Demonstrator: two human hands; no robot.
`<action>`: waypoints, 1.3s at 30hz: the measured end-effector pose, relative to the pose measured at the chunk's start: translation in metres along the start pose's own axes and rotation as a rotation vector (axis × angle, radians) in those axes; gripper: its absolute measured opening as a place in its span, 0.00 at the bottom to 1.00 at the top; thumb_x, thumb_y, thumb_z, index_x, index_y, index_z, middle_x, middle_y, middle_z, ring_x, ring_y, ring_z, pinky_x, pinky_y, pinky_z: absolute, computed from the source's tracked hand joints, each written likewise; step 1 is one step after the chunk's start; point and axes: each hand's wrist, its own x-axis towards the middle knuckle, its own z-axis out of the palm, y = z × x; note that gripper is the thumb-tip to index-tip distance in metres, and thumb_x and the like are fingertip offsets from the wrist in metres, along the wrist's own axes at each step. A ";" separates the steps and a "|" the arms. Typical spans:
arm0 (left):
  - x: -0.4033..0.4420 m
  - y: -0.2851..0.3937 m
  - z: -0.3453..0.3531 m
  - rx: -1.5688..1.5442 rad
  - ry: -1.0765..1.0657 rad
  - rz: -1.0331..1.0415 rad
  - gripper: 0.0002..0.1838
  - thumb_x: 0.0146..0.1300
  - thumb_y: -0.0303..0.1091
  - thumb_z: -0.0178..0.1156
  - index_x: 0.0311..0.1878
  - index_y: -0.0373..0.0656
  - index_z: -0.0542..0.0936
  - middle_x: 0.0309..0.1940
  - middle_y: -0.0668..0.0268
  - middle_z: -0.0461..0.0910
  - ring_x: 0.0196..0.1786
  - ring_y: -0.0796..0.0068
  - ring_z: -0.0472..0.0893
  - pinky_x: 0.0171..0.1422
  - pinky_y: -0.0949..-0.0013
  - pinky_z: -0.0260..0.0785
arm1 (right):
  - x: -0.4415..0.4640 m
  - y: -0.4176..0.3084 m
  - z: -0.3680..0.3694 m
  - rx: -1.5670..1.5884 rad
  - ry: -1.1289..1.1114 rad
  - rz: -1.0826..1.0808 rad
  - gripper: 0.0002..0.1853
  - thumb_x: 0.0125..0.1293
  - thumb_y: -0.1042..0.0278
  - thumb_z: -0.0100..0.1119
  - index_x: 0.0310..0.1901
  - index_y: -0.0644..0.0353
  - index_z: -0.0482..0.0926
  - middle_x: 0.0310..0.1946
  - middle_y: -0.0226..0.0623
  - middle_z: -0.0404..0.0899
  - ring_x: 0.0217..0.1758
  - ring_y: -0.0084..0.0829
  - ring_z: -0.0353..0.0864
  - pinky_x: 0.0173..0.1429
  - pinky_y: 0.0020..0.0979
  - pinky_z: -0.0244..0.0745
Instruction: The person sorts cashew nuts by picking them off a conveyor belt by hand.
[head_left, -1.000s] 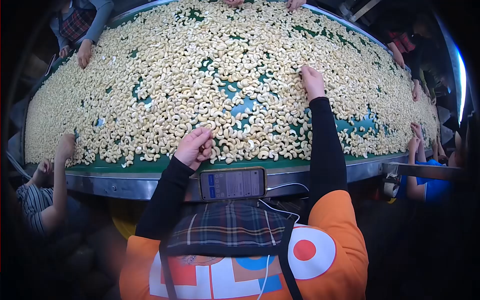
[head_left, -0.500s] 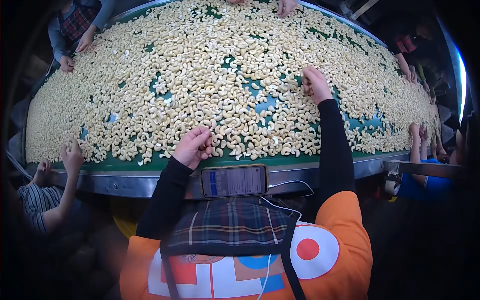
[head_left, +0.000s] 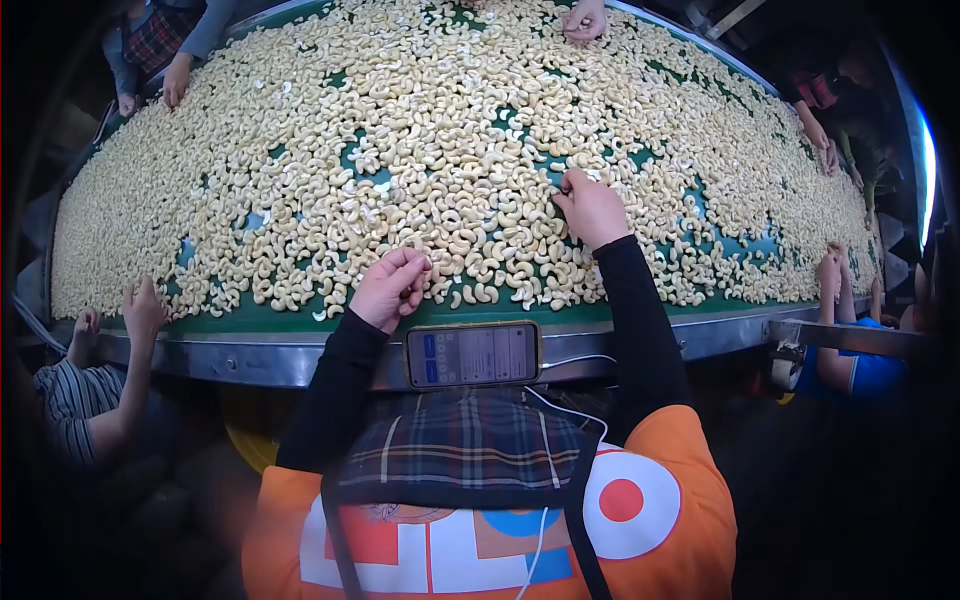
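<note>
Pale cashews (head_left: 440,150) cover a wide green belt (head_left: 260,322), lying mostly one layer deep with green patches showing between them. My left hand (head_left: 388,288) hovers at the belt's near edge, with thumb and fingers pinched together; whatever they hold is hidden. Further out and to the right, my right hand (head_left: 595,212) reaches down among the cashews. Its fingers are curled, thumb and forefinger drawn close at the nuts, and I cannot make out what is between them.
A phone (head_left: 472,355) with a white cable (head_left: 575,360) rests against the metal edge (head_left: 250,366) before me. Other people's hands work around the belt: at the far left (head_left: 177,80), far side (head_left: 585,20), near left (head_left: 143,310) and right (head_left: 830,275).
My right hand has moved left and a little nearer to me. My left hand stays almost in place. The layer of cashews has shifted to the right and slightly away.
</note>
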 end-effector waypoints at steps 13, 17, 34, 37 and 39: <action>0.060 0.048 0.005 1.059 0.065 0.529 0.08 0.63 0.36 0.53 0.37 0.42 0.76 0.23 0.70 0.72 0.21 0.81 0.73 0.25 0.75 0.66 | 0.007 -0.087 0.011 0.434 0.031 0.008 0.08 0.56 0.65 0.56 0.34 0.60 0.74 0.22 0.41 0.77 0.27 0.38 0.79 0.28 0.35 0.71; 0.092 0.059 0.017 1.621 0.018 0.709 0.09 0.58 0.38 0.56 0.33 0.43 0.79 0.26 0.64 0.77 0.28 0.67 0.78 0.33 0.64 0.70 | 0.008 -0.105 0.016 -0.084 0.014 -0.073 0.07 0.55 0.66 0.55 0.32 0.60 0.74 0.23 0.42 0.78 0.28 0.37 0.80 0.29 0.36 0.71; 0.102 0.069 0.020 1.678 -0.117 0.477 0.10 0.53 0.41 0.59 0.30 0.45 0.80 0.28 0.61 0.79 0.33 0.63 0.79 0.37 0.62 0.71 | -0.018 -0.117 0.017 1.485 -0.038 0.440 0.11 0.67 0.59 0.51 0.30 0.56 0.71 0.20 0.24 0.69 0.14 0.14 0.64 0.15 0.14 0.51; 0.084 0.072 -0.006 1.571 -0.170 0.381 0.10 0.54 0.40 0.59 0.29 0.44 0.79 0.26 0.63 0.79 0.32 0.67 0.79 0.34 0.65 0.71 | -0.021 -0.139 0.010 1.554 -0.031 0.460 0.11 0.68 0.60 0.49 0.30 0.56 0.71 0.20 0.25 0.69 0.14 0.14 0.63 0.16 0.14 0.52; 0.072 0.070 -0.038 0.924 -0.214 0.175 0.10 0.56 0.41 0.59 0.30 0.44 0.78 0.24 0.66 0.77 0.31 0.72 0.79 0.32 0.70 0.70 | -0.019 -0.152 0.020 1.590 -0.024 0.464 0.12 0.68 0.60 0.48 0.30 0.56 0.71 0.19 0.25 0.69 0.14 0.14 0.63 0.16 0.14 0.52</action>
